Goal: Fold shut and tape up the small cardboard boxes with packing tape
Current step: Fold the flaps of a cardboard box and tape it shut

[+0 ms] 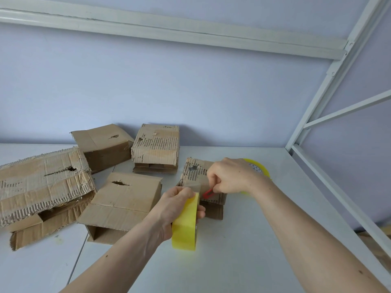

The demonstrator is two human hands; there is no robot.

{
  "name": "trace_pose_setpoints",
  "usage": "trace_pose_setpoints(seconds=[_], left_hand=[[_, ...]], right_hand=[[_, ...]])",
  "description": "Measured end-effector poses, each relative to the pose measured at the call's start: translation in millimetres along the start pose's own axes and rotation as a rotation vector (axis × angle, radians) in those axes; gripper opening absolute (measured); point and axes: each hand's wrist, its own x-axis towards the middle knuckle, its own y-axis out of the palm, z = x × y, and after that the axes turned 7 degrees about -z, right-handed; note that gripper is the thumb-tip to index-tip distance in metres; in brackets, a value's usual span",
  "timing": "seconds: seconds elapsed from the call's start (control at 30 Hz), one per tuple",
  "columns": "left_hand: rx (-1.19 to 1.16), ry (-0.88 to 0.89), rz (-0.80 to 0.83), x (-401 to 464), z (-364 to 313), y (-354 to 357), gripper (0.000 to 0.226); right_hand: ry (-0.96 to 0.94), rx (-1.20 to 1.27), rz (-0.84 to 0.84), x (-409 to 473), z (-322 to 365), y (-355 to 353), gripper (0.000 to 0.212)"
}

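The small box (195, 176) stands near the middle of the white table (243, 261), with four more boxes to its left and far left. The left hand (177, 208) grips the yellow tape roll (186, 223) just beside it; the right hand (230, 176) pinches a red cutter (208, 193) at the box. The tape should be kept tight and cut close to the cardboard. Open room lies near; the table edge is at right.

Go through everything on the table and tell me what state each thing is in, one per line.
Left hand: grips the tape roll.
Tape roll: upright, held up.
Right hand: pinches a red cutter.
Red cutter: against the small box.
Small box: folded shut, torn.
Second roll: behind the right hand, partly hidden.
Front box: end open.
Left box: torn, open.
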Motion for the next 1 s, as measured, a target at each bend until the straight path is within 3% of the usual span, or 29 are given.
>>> trace_pose_setpoints(seconds=[0.13, 0.33, 0.47, 0.83, 1.0], left_hand=[[0.030, 0.007, 0.019, -0.3, -0.6, -1.1, 0.027], [0.033, 0.001, 0.030, -2.8, -0.7, 0.7, 0.025], [0.004, -0.004, 0.031, -3.3, -1.9, -1.9, 0.024], [0.008, -0.008, 0.063, -13.6, -1.0, -12.7, 0.035], [0.016, 0.009, 0.039, -14.6, 1.9, -13.1, 0.033]], right_hand=[[0.170, 0.097, 0.055, -5.8, -18.6, -19.6, 0.010], [0.180, 0.205, -0.255, 14.0, 5.2, 24.2, 0.047], [0.202, 0.164, -0.372, 24.4, 9.3, 54.9, 0.068], [0.148, 0.064, -0.449, 25.5, 9.6, 62.4, 0.067], [0.224, 0.106, -0.409, 28.8, 9.8, 59.2, 0.064]])
